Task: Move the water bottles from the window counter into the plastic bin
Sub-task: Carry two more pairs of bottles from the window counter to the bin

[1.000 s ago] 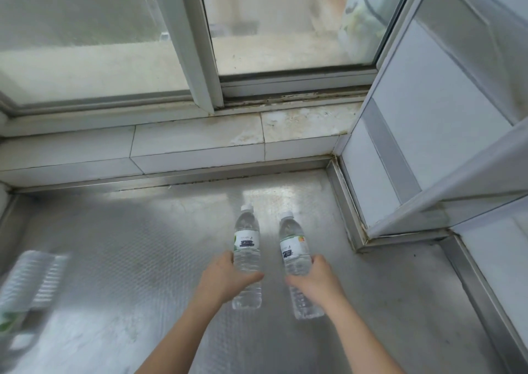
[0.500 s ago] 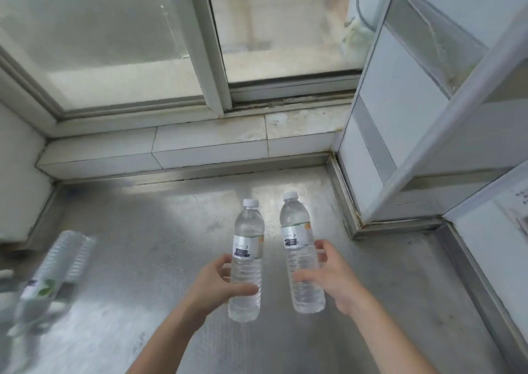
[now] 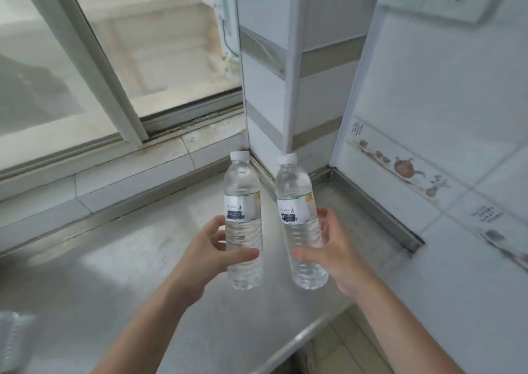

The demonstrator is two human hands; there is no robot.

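Two clear water bottles with white caps are held upright in the air above the steel counter [image 3: 120, 273]. My left hand [image 3: 208, 255] grips the left bottle [image 3: 243, 202] around its lower half. The right bottle [image 3: 295, 199] is in my right hand [image 3: 334, 252], tilted slightly left at the top. Both have white labels with dark print. Part of another clear bottle [image 3: 10, 336] shows blurred at the lower left edge of the counter. The plastic bin is not in view.
A sliding window [image 3: 120, 67] with a tiled sill [image 3: 128, 170] runs behind the counter. A tiled corner post [image 3: 274, 73] and tiled wall [image 3: 443, 145] stand on the right. The counter's front edge [image 3: 303, 336] drops to a floor [image 3: 343, 350] at the bottom right.
Both hands have lifted their bottles off the counter and higher toward me. The view has swung to the right, so the lying bottle on the left has slid almost out of frame.
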